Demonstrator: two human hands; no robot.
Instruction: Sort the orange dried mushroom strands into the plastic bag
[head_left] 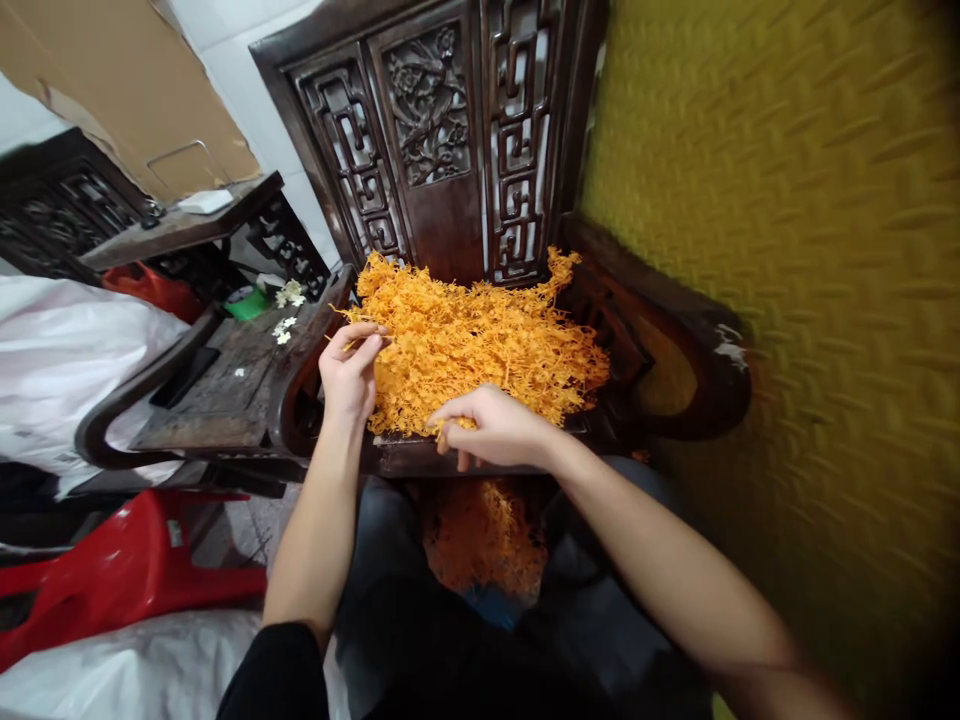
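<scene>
A carved wooden chair [442,130] carries an orange sprig pile [480,340] on its seat. At seven o'clock of the pile, the left hand [347,375] pinches one sprig; the right hand [491,425], at six o'clock, curls around strands. Best drawn out gently, I judge.

A dark carved wooden chair [450,150] carries a heap of orange sprigs [480,340] on its seat, piled against the backrest and spilling to the front edge. Beside it, a dark side table [217,390] holds a few small white flowers [285,328] near its far end.
</scene>
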